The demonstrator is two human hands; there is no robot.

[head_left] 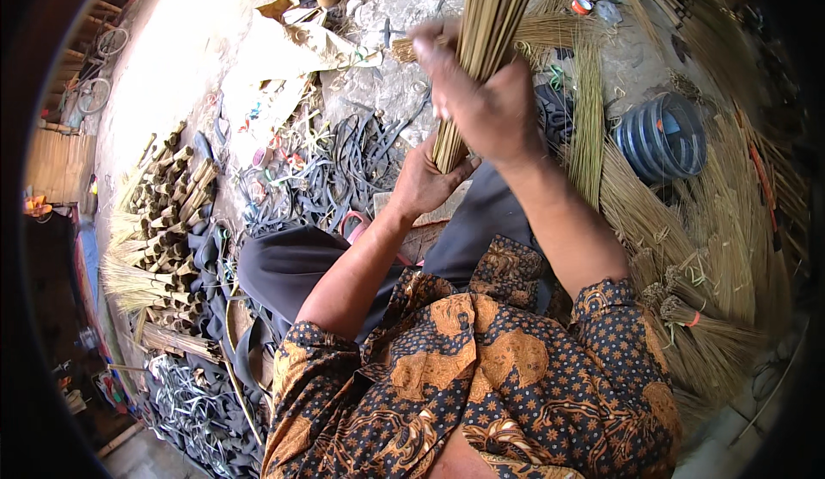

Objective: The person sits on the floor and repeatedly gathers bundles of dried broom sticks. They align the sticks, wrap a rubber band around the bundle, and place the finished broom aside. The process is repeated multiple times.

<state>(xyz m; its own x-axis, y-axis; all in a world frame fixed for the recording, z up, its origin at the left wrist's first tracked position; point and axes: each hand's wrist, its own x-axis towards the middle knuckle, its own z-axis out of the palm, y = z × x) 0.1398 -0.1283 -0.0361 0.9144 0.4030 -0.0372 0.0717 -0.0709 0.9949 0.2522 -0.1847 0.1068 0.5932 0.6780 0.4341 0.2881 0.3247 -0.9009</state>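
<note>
I hold a thick bundle of thin yellow-green broom sticks upright in front of me. My right hand wraps around the bundle partway up, fingers closed on it. My left hand grips the bundle's lower end just beneath, thumb against the stick tips. Both forearms rise from my patterned brown and dark blue shirt. My grey trousers show below the hands.
Heaps of loose sticks and tied broom heads lie on the right. A blue plastic coil sits beyond them. Black rubber strips cover the ground ahead. Finished bundles are stacked on the left, with a bicycle further off.
</note>
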